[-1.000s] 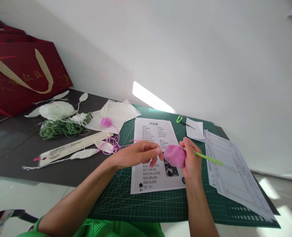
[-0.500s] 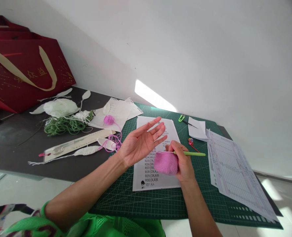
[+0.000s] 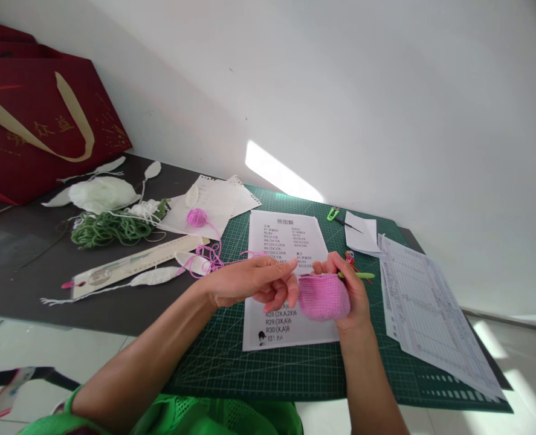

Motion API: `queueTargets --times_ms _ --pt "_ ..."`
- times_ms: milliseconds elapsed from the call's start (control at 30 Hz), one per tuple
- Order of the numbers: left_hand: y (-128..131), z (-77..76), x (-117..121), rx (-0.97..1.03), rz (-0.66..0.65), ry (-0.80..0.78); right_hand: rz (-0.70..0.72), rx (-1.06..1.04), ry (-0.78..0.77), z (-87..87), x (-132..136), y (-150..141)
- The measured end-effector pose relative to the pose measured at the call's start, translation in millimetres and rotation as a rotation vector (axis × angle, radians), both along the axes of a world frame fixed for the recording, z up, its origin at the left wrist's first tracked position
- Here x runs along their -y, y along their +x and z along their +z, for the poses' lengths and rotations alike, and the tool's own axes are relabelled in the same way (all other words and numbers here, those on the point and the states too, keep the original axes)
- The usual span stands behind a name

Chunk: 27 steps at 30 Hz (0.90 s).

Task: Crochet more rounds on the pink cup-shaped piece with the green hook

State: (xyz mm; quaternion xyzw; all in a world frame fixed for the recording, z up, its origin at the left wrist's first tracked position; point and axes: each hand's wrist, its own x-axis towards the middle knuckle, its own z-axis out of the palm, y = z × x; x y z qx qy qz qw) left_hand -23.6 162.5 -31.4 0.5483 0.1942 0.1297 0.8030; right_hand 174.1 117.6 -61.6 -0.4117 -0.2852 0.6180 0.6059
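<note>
My right hand (image 3: 351, 290) is closed round a pink crocheted cup (image 3: 322, 296) and a green crochet hook (image 3: 358, 275) that sticks out to the right. My left hand (image 3: 254, 283) is just left of the cup, fingers curled and pinched at the pink yarn strand (image 3: 213, 257) near the cup's edge. The strand runs left to a small pink yarn ball (image 3: 197, 217). Both hands hover over a printed pattern sheet (image 3: 290, 238) on a green cutting mat (image 3: 268, 362).
Green yarn (image 3: 109, 228), white crocheted pieces (image 3: 102, 193) and a long hook package (image 3: 136, 263) lie on the dark table at the left. A red gift bag (image 3: 36, 127) leans on the wall. Small scissors (image 3: 335, 214), stitch markers (image 3: 350, 258) and paper sheets (image 3: 431, 314) lie to the right.
My left hand, raised with fingers spread half a second ago, has come down and closed on the yarn beside the cup. My right hand shifted slightly right with the cup.
</note>
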Motion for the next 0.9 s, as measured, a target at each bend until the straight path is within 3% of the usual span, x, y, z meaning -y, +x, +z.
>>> queueTargets --times_ms 233,333,433,533,600,700,767,900 --pt "10 5.3 0 0.596 0.325 -0.464 0.226 0.053 0.063 -5.8 6 -7" --pt "10 8.9 1 0.703 0.480 -0.490 0.245 0.095 0.083 -8.1 7 -9" --pt "10 8.6 6 0.603 0.561 -0.182 0.169 0.148 0.119 -7.2 6 -9" --pt "12 4.1 12 0.336 0.600 0.417 0.029 0.202 0.166 -4.6 5 -6" --pt "15 0.3 15 0.141 0.619 0.730 -0.056 0.237 0.201 -3.0 4 -4" --pt "18 -3.4 17 -0.005 0.634 0.911 -0.158 0.325 0.252 -2.4 5 -1" --pt "19 -3.5 15 -0.020 0.620 0.848 -0.215 0.413 0.276 -3.8 5 -1" --pt "20 -1.0 13 0.160 0.466 0.182 -0.268 0.563 0.295 -9.7 5 -3"
